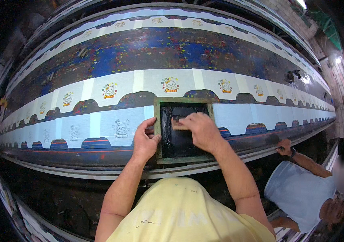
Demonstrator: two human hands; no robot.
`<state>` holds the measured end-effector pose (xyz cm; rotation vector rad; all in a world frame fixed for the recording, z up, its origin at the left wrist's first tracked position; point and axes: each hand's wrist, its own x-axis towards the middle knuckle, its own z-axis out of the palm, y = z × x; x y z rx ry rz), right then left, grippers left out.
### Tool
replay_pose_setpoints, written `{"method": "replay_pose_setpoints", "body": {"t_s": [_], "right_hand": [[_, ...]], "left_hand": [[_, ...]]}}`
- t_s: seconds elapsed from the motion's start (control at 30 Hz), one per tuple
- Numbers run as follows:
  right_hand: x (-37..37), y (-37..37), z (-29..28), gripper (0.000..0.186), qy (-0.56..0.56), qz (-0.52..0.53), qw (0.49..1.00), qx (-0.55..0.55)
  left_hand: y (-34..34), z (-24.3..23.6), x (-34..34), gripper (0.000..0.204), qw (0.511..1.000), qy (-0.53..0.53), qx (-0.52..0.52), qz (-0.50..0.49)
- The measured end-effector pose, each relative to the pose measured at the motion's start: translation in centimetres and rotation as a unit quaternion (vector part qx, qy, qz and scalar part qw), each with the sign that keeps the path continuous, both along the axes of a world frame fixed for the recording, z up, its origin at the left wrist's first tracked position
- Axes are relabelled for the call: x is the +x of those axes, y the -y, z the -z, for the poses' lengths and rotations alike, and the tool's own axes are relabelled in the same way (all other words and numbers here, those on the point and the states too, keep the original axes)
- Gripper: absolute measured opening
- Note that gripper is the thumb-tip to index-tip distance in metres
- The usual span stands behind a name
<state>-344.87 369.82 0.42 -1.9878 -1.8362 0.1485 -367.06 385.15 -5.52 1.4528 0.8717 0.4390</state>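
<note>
A wooden-framed printing screen [180,160] lies flat over the near row of pale fabric pieces, its inside coated with black ink [180,146]. My left hand [145,139] grips the left bar of this frame, thumb toward me and fingers around the wood. Inside the frame, my right hand [202,131] is closed on a small squeegee [179,125], pressing it near the middle of the inked mesh. Just left of the screen is a fabric piece [121,128] with a black outline of a bear-like figure. The fabric under the screen is hidden.
Beyond it, a row of white pieces [171,84] bears coloured cartoon prints. The long table [139,48] is spattered with paint. Unprinted pale pieces [236,117] continue rightward. At right stands another person [301,189], one hand at the table's metal edge rail [119,172].
</note>
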Motion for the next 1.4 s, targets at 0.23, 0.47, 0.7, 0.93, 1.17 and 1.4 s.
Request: {"method": "replay_pose_setpoints", "body": {"t_s": [0.23,0.47,0.7,0.93,1.17,1.4], "right_hand": [[-6.9,6.1,-0.1,0.043,0.012,-0.001,1.000,0.010],[-8.8,8.7,-1.1,0.039,-0.044,0.007,0.999,-0.002],[-6.5,12.7,-0.3,0.044,-0.072,0.172,0.978,0.089],[-1.5,18.8,2.6,0.035,-0.253,0.296,0.909,0.148],[7.7,27.3,3.2,0.036,-0.226,0.318,0.907,0.158],[12.6,30.7,2.3,0.036,-0.088,0.205,0.966,0.128]], "left_hand": [[0.5,1.0,-0.3,0.062,0.999,-0.013,0.041,-0.002],[3.6,1.7,-0.7,0.046,0.991,0.029,0.120,-0.042],[4.4,1.5,-0.5,0.051,0.981,0.014,0.188,-0.047],[9.1,0.5,5.0,0.045,0.973,0.096,0.202,-0.064],[17.6,1.4,15.3,0.042,0.964,0.127,0.228,-0.058],[22.4,1.5,20.0,0.042,0.976,0.111,0.174,-0.072]]}}
